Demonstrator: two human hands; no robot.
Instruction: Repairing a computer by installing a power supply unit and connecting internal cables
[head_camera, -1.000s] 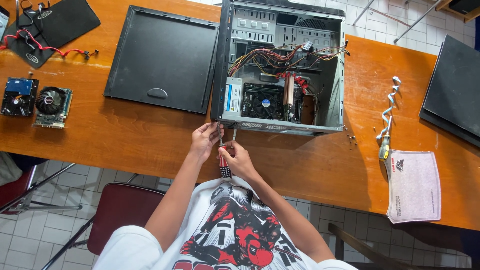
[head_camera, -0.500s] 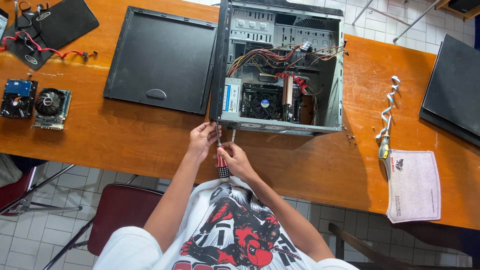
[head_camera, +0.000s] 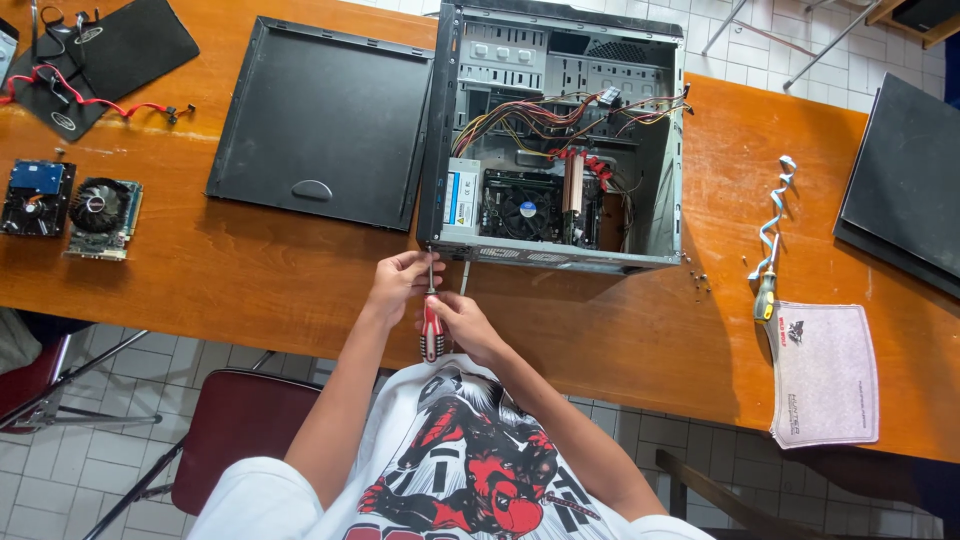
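An open desktop computer case (head_camera: 560, 140) lies on its side on the orange wooden table (head_camera: 250, 280), showing a fan, cables and a drive inside. My right hand (head_camera: 462, 322) grips the red and black handle of a screwdriver (head_camera: 431, 325). Its shaft points up at the case's near bottom left corner. My left hand (head_camera: 400, 280) pinches the shaft near the tip, close against the case edge.
The black side panel (head_camera: 320, 120) lies left of the case. Two fan-bearing parts (head_camera: 70, 205) sit far left, below a black pad with red cables (head_camera: 95, 50). Loose screws (head_camera: 698, 275), a second screwdriver (head_camera: 765, 295), a grey mouse pad (head_camera: 822, 375) and a black panel (head_camera: 905, 185) lie right. A red chair (head_camera: 245, 430) stands below.
Both hands have stayed at the case's near corner. The screwdriver handle shows more clearly in my right hand now, and my left fingers have shifted a little along the shaft.
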